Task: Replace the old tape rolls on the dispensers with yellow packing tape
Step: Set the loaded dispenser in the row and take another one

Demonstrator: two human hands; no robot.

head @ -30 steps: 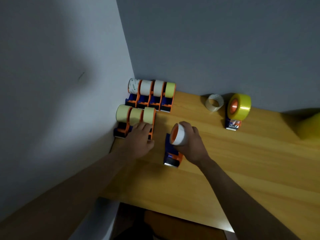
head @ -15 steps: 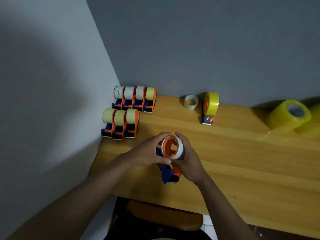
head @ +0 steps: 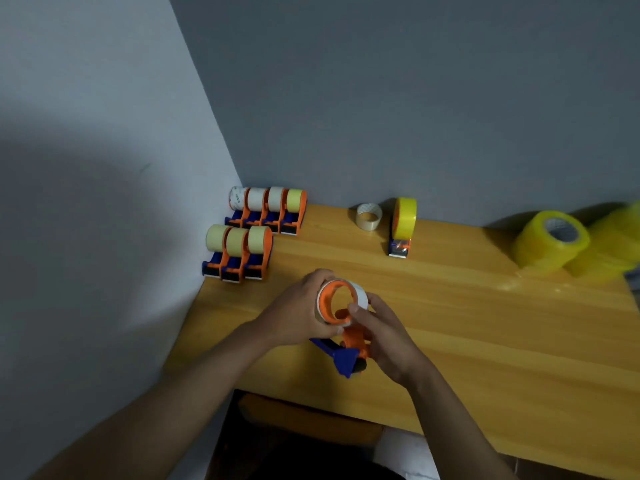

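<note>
Over the near middle of the wooden table (head: 485, 323) I hold an orange and blue tape dispenser (head: 346, 355) tilted on its side. A thin white tape roll (head: 360, 293) sits on its orange hub. My left hand (head: 298, 313) grips the roll from the left. My right hand (head: 384, 334) grips the dispenser body, thumb on the hub's rim. At the right edge lie big yellow packing tape rolls (head: 550, 240). One dispenser (head: 403, 223) by the back wall carries yellow tape.
Two rows of dispensers stand in the left corner: several with white or pale rolls at the back (head: 268, 209), three with pale yellow rolls in front (head: 239, 251). A loose clear roll (head: 369, 216) lies near the back wall. A chair seat (head: 304, 420) shows below the table's front edge.
My left hand left the front row of dispensers and came onto the white roll. Both hands brought the dispenser closer and tilted it, so its orange hub faces up.
</note>
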